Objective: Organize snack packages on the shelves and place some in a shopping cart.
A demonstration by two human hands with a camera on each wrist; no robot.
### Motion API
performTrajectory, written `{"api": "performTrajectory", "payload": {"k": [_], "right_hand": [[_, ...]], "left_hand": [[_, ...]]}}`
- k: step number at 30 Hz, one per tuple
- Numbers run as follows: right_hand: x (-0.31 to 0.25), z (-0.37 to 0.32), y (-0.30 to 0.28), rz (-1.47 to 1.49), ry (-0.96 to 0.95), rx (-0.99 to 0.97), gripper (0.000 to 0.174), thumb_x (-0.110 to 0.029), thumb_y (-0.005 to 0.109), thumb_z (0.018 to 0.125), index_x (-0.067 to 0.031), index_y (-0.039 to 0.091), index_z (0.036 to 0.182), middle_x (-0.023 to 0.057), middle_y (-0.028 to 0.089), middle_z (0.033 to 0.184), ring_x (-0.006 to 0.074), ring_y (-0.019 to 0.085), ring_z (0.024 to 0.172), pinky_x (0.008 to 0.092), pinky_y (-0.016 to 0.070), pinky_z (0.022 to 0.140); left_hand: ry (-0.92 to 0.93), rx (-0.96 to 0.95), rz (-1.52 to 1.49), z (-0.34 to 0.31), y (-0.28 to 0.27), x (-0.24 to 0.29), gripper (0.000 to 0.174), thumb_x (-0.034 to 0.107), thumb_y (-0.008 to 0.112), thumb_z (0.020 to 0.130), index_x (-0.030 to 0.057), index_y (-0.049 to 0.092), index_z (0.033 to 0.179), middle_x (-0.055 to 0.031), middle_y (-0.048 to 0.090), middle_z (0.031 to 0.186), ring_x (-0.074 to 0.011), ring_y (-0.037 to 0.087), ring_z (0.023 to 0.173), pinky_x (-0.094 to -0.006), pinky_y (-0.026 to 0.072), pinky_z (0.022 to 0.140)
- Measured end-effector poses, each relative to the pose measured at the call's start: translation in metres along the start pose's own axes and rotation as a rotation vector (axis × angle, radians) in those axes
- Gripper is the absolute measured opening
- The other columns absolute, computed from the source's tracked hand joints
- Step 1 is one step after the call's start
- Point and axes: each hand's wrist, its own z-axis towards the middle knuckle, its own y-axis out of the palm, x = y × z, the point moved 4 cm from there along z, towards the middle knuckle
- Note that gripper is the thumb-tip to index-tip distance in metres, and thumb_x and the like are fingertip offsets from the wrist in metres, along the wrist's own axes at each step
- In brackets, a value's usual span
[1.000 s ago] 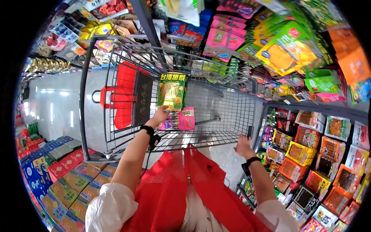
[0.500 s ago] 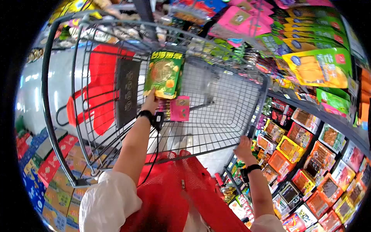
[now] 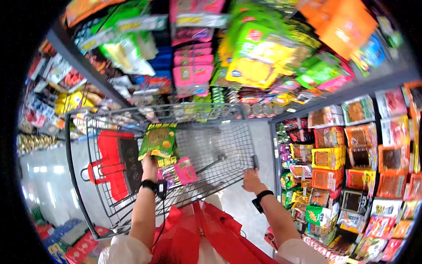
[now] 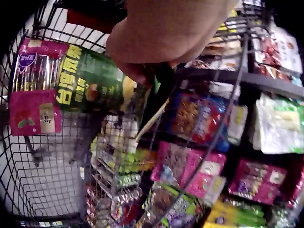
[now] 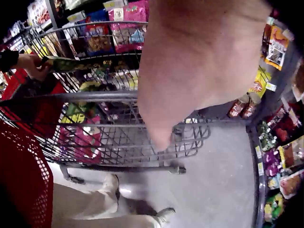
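Head view: the left hand (image 3: 150, 166), stretched forward, grips a green bag (image 3: 159, 141).

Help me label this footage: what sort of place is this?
Probably a supermarket's snack aisle: there is a wire shopping cart, pink pouches displayed in a stack, and shelf labels that look like price tags.

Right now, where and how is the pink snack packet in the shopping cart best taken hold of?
I would pinch the pink snack packet by its solid-pink end, from above through the open top of the shopping cart. It lies flat, and that end reaches out past the lower green pouch beside its clear part.
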Motion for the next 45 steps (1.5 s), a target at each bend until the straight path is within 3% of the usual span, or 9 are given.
{"api": "performTrajectory", "payload": {"k": [6, 8, 14, 18, 24, 26, 28, 34, 45], "right_hand": [[0.015, -0.025, -0.074, 0.798, -0.271, -0.262, 0.062, -0.04, 0.057, 0.075, -0.0006, 0.039, 0.12, 0.0228, 0.042, 0.119, 0.0351, 0.038, 0.113, 0.0453, 0.0279, 0.096], [0.014, -0.039, -0.096, 1.058, -0.545, 0.125, 0.059, -0.041, 0.053, 0.08, -0.002, 0.037, 0.122, 0.0185, 0.043, 0.121, 0.0311, 0.041, 0.112, 0.0381, 0.034, 0.093], [0.05, -0.192, -0.18, 2.122, -0.573, -0.016, 0.052, -0.034, 0.049, 0.086, -0.0026, 0.034, 0.124, 0.0082, 0.046, 0.119, 0.0185, 0.045, 0.108, 0.0353, 0.0386, 0.089], [0.128, -0.248, -0.166, 2.686, -0.552, 0.282, 0.039, -0.022, 0.053, 0.084, -0.0037, 0.043, 0.117, 0.0088, 0.053, 0.11, 0.0202, 0.052, 0.098, 0.0345, 0.0427, 0.086], [0.213, -0.366, -0.158, 2.231, -0.35, 1.217, 0.038, -0.003, 0.06, 0.074, 0.0002, 0.047, 0.11, 0.008, 0.057, 0.101, 0.0164, 0.055, 0.09, 0.0286, 0.0444, 0.079], [0.225, -0.394, -0.159, 2.024, -0.18, 1.351, 0.038, 0.001, 0.061, 0.071, 0.0013, 0.049, 0.107, 0.0071, 0.058, 0.098, 0.0154, 0.055, 0.086, 0.0277, 0.0445, 0.076], [0.227, -0.416, -0.164, 1.862, -0.019, 1.419, 0.033, 0.003, 0.062, 0.069, 0.0021, 0.053, 0.101, 0.0059, 0.059, 0.093, 0.013, 0.055, 0.08, 0.0256, 0.0449, 0.071], [0.227, -0.383, -0.19, 1.437, -0.12, 1.066, 0.035, -0.007, 0.069, 0.069, -0.0002, 0.054, 0.1, 0.0048, 0.06, 0.094, 0.0105, 0.054, 0.083, 0.0264, 0.0434, 0.075], [0.246, -0.241, -0.252, 1.729, -0.277, 1.139, 0.015, -0.006, 0.061, 0.077, 0.0008, 0.057, 0.089, 0.0018, 0.06, 0.083, 0.0069, 0.053, 0.073, 0.022, 0.0433, 0.066]], "left_hand": [[-0.008, -0.448, -0.001, -0.208, 0.101, 0.032, 0.024, 0.008, 0.056, 0.078, 0.0064, 0.051, 0.101, -0.0022, 0.057, 0.096, -0.0132, 0.056, 0.086, -0.024, 0.0451, 0.071], [0.133, -0.635, 0.084, -0.304, 0.137, 0.036, 0.029, 0.007, 0.054, 0.078, 0.0051, 0.047, 0.107, -0.0031, 0.056, 0.101, -0.0147, 0.054, 0.091, -0.026, 0.0439, 0.077], [0.155, -0.837, 0.558, -0.457, 0.193, -0.05, 0.029, 0.014, 0.058, 0.079, 0.0041, 0.05, 0.105, -0.0043, 0.057, 0.093, -0.0144, 0.055, 0.083, -0.0276, 0.0458, 0.073], [0.374, -1.342, 0.649, -0.579, 0.246, -0.112, 0.038, 0.003, 0.059, 0.077, 0.0014, 0.045, 0.112, -0.0031, 0.054, 0.103, -0.0111, 0.051, 0.093, -0.0257, 0.0424, 0.08], [0.459, -1.612, 1.04, -0.581, 0.274, -0.167, 0.022, 0.013, 0.053, 0.083, 0.0044, 0.053, 0.103, -0.0041, 0.053, 0.104, -0.0119, 0.05, 0.092, -0.026, 0.0413, 0.08], [0.841, -1.649, 0.852, -0.593, 0.292, -0.157, 0.023, 0.014, 0.053, 0.083, 0.0033, 0.053, 0.103, -0.0093, 0.044, 0.118, -0.0175, 0.045, 0.104, -0.029, 0.0393, 0.084], [0.658, -1.655, 0.809, -0.594, 0.305, -0.157, 0.038, 0.015, 0.056, 0.081, 0.0062, 0.045, 0.116, -0.0111, 0.032, 0.129, -0.0228, 0.039, 0.114, -0.0316, 0.034, 0.092], [0.362, -1.816, 0.748, -0.591, 0.34, -0.169, 0.055, 0.008, 0.062, 0.076, 0.0037, 0.034, 0.122, -0.0079, 0.042, 0.12, -0.0161, 0.042, 0.108, -0.0309, 0.0366, 0.09], [0.463, -1.341, 0.76, -0.531, 0.407, -0.103, 0.028, 0.005, 0.065, 0.073, -0.0007, 0.054, 0.098, -0.0044, 0.06, 0.09, -0.0099, 0.056, 0.077, -0.0249, 0.047, 0.069]]}}
